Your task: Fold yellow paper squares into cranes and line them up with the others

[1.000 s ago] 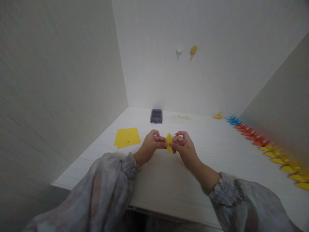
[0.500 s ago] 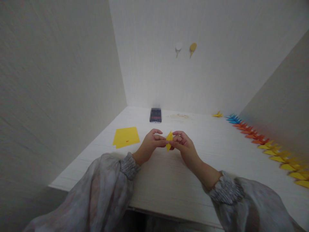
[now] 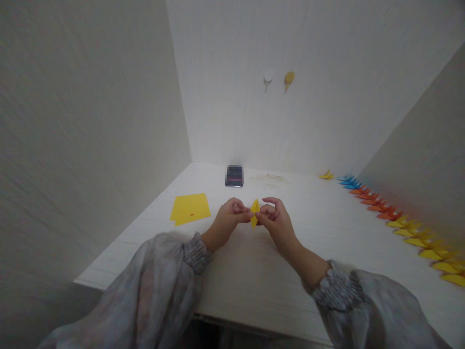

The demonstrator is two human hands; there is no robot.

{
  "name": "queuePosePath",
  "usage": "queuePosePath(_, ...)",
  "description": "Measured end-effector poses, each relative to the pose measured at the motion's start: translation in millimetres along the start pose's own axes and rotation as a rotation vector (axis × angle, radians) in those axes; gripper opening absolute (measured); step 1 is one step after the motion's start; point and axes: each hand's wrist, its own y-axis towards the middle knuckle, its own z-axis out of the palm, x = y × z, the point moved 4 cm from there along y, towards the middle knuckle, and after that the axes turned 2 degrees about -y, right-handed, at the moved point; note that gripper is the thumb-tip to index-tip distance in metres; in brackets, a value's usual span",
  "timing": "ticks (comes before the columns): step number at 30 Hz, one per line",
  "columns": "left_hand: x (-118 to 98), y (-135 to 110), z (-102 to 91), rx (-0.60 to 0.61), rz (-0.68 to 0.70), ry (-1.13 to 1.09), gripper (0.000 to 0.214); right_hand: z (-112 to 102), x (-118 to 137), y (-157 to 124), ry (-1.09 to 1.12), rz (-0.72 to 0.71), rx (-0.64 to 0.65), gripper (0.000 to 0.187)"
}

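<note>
A small folded yellow paper (image 3: 255,218), narrow and diamond-shaped, is held upright just above the table between both hands. My left hand (image 3: 231,217) pinches its left side with thumb and fingers. On the right side, my right hand (image 3: 275,218) grips it between thumb and fingers, its index finger raised and bent away from the paper. The fingertips behind the paper are partly hidden. Nearest to my left hand lie flat yellow paper sheets (image 3: 191,206), overlapping, with a small reddish-brown mark on the top one.
A phone (image 3: 234,176) rests near the back wall. Along the right side runs a row of folded paper cranes: blue (image 3: 350,182), orange (image 3: 378,202) and yellow (image 3: 432,247). A single yellow crane (image 3: 326,175) stands apart at the back. Two hooks (image 3: 289,78) are on the wall.
My right index finger has lifted off the top of the folded paper. The fingers of my left hand have curled in closer. The paper stays in nearly the same place.
</note>
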Motion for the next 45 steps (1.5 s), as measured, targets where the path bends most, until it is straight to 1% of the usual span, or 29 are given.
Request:
queuePosePath(3, -2, 1, -0.4, -0.027, 0.007, 0.04, 0.025, 0, 0, -1, -0.023, -0.081, -0.004, 0.04)
queuePosePath(7, -4, 1, -0.3, -0.051, -0.005, 0.073, 0.022, -2, 0, -3, -0.153, -0.154, -0.041, 0.038)
queuePosePath(11, -6, 0, -0.7, -0.074, 0.039, 0.174, 0.019, -5, 3, -4, -0.294, -0.189, -0.051, 0.03)
queuePosePath(15, -9, -3, 3.1, -0.03, 0.062, 0.259, 0.02, -3, 13, -5, -0.471, -0.314, -0.041, 0.017)
queuePosePath(17, -10, -5, 5.7, 0.006, 0.07, 0.262, 0.023, -1, 19, -5, -0.542, -0.379, -0.017, 0.013)
queuePosePath(19, -11, -5, 7.0, 0.028, 0.071, 0.244, 0.023, 1, 23, -6, -0.587, -0.415, 0.011, 0.014)
queuePosePath(22, -10, -4, 5.9, 0.021, 0.04, 0.202, 0.023, 4, 24, -7, -0.607, -0.442, 0.045, 0.019)
queuePosePath(24, -9, -4, 4.6, 0.008, 0.01, 0.171, 0.022, 5, 23, -8, -0.601, -0.449, 0.048, 0.017)
queuePosePath(27, -8, -4, 4.3, 0.019, -0.014, 0.139, 0.023, 1, 20, -8, -0.568, -0.43, -0.021, 0.013)
queuePosePath(30, -7, -4, 5.1, 0.043, -0.016, 0.141, 0.023, -5, 14, -7, -0.484, -0.369, -0.096, 0.018)
queuePosePath(33, -7, -4, 4.0, 0.029, -0.007, 0.127, 0.026, -7, 5, -4, -0.417, -0.292, -0.06, 0.019)
queuePosePath(36, -8, -3, 2.6, 0.002, 0.03, 0.07, 0.035, -7, 0, -2, -0.312, -0.196, -0.016, 0.021)
queuePosePath(38, -9, -3, 3.6, 0.023, 0.052, 0.044, 0.039, -6, -2, -1, -0.207, -0.123, 0.004, 0.024)
queuePosePath(40, -10, -3, 5.3, 0.064, 0.061, 0.039, 0.038, -4, -2, -1, -0.123, -0.063, 0.021, 0.025)
queuePosePath(42, -11, -3, 6.0, 0.091, 0.07, 0.047, 0.036, -2, 0, -1, -0.078, -0.023, 0.03, 0.025)
queuePosePath(45, -11, -4, 4.9, 0.106, 0.085, 0.067, 0.034, 1, 2, -2, -0.052, 0.001, 0.038, 0.022)
